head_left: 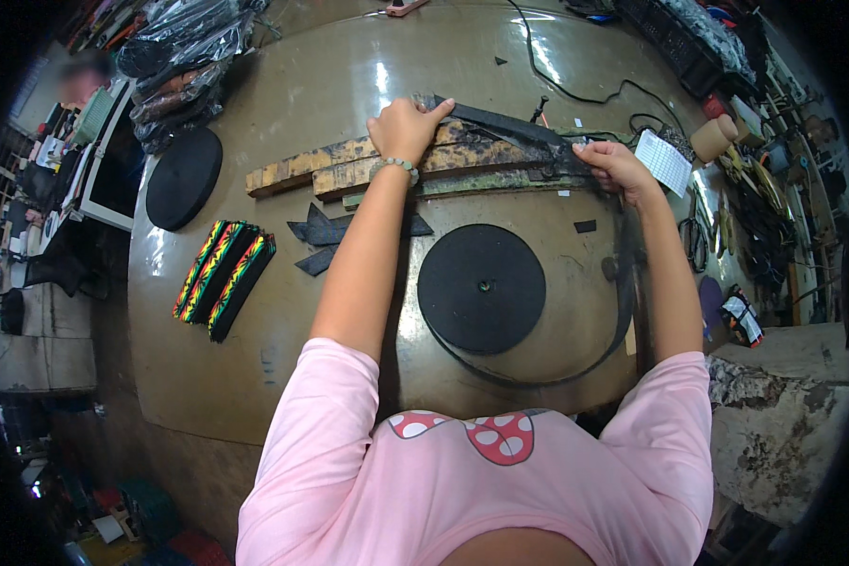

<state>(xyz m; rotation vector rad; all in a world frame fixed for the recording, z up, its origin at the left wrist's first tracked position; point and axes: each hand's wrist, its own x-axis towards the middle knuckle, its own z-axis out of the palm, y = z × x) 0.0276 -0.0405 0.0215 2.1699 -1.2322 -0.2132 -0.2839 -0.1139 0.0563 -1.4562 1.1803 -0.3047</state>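
Observation:
A black webbing strap (505, 123) is stretched between my two hands above some stained wooden bars (349, 160). The thumb and fingers of my left hand (407, 130) close on the strap's far end. My right hand (617, 168) pinches it further along, at the right ends of the bars. From there the strap hangs down and curves back to a large black webbing roll (481, 311) lying flat on the table in front of me. Cut black strips (319, 229) lie partly behind my left forearm.
Folded patterned straps (223, 275) and another black roll (185, 179) lie at the left of the table (198, 387). On the right are a white sheet (663, 162), a thread cone (714, 139), scissors (694, 243) and a black cable (575, 98). Plastic-wrapped goods (184, 71) sit far left.

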